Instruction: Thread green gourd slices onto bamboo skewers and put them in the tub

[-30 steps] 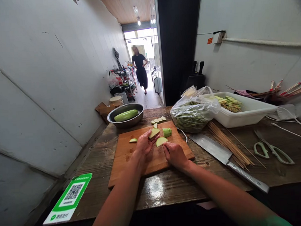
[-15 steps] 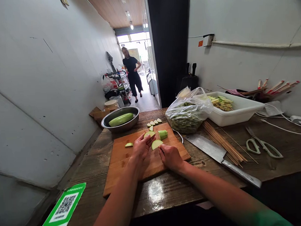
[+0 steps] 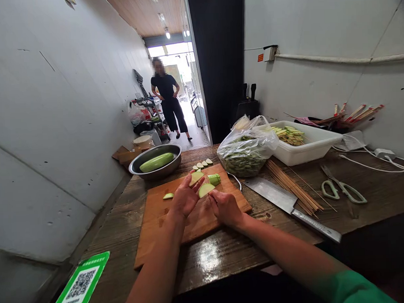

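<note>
Above the wooden cutting board (image 3: pixel 152 233), my left hand (image 3: pixel 185 197) is turned palm up, with a pale half-round zucchini slice (image 3: pixel 196 177) held at its fingers. A second zucchini slice (image 3: pixel 206 189) is at the fingertips of my right hand (image 3: pixel 225 208), which is closed in a pinch. Whether a skewer is also inside that fist I cannot make out. Behind the slices, a cut chunk of zucchini (image 3: pixel 214 180) rests on the board. One loose slice (image 3: pixel 168 196) lies at its left, and several more slices (image 3: pixel 202 164) sit in a row past the far edge.
At the back left, a metal bowl (image 3: pixel 133 169) holds a whole zucchini (image 3: pixel 156 162). To the right are a plastic bag of green pods (image 3: pixel 245 156), a white tub (image 3: pixel 300 156), bamboo skewers (image 3: pixel 294 188), a cleaver (image 3: pixel 276 195) and scissors (image 3: pixel 342 186). A person (image 3: pixel 167 95) stands in the passage.
My left hand's fingers have spread somewhat, and the right-hand slice now sits close against them. The view has shifted slightly to the right. The person in the passage has come nearer.
</note>
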Tool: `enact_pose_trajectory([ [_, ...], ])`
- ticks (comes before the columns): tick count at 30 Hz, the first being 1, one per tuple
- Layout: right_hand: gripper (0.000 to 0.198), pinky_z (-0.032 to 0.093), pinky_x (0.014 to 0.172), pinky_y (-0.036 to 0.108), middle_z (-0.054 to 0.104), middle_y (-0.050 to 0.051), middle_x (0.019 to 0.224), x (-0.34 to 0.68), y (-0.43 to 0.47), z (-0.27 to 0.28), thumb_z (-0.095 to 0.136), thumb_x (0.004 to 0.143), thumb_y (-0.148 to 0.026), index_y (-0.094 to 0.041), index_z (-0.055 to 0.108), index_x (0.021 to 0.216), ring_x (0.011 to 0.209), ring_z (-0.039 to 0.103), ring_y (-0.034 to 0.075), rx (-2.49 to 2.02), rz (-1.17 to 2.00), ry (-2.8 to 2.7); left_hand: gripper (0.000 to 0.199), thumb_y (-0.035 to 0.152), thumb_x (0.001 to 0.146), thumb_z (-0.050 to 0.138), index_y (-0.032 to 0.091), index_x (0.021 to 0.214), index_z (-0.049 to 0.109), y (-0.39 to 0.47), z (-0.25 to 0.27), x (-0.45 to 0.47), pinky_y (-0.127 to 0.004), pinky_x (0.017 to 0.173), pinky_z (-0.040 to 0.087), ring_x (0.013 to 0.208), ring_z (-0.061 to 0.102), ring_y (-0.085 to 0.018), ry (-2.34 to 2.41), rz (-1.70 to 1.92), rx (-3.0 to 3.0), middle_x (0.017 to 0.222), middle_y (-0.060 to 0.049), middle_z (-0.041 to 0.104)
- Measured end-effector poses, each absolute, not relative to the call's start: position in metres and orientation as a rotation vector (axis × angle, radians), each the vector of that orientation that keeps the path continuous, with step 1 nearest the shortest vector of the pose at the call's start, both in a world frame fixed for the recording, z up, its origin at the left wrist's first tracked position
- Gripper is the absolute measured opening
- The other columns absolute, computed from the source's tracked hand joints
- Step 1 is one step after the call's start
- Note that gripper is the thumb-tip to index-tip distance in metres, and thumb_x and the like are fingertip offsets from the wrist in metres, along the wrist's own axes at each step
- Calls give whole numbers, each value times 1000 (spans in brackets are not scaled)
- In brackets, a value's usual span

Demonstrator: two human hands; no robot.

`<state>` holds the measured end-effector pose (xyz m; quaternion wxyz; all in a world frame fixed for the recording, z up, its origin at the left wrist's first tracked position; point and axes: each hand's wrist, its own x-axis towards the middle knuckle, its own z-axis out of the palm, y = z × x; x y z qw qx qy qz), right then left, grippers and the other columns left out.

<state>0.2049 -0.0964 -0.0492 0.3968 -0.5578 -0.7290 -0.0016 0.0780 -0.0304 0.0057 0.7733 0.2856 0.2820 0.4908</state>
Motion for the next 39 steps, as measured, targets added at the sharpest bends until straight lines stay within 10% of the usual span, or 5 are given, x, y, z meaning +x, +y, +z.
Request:
enact_pose_trajectory([
  [22,16,33,57,21,62,4,68,202,-96,-52,42,85,-18,-16,55,75,62,56,13,-1367,140,-1859,28,28,87,42,11,73,60,-31,-11,91,-32,81,50,84,63,-18,625,1068,644,82,-10,65],
  [39,30,38,56,21,63,2,64,233,-83,-29,38,86,-31,-17,63,77,58,54,13,-1369,251,-1291,26,32,74,59,18,97,62,-14,4,81,-32,87,42,98,57,-21,1311,1263,1452,104,-10,64],
])
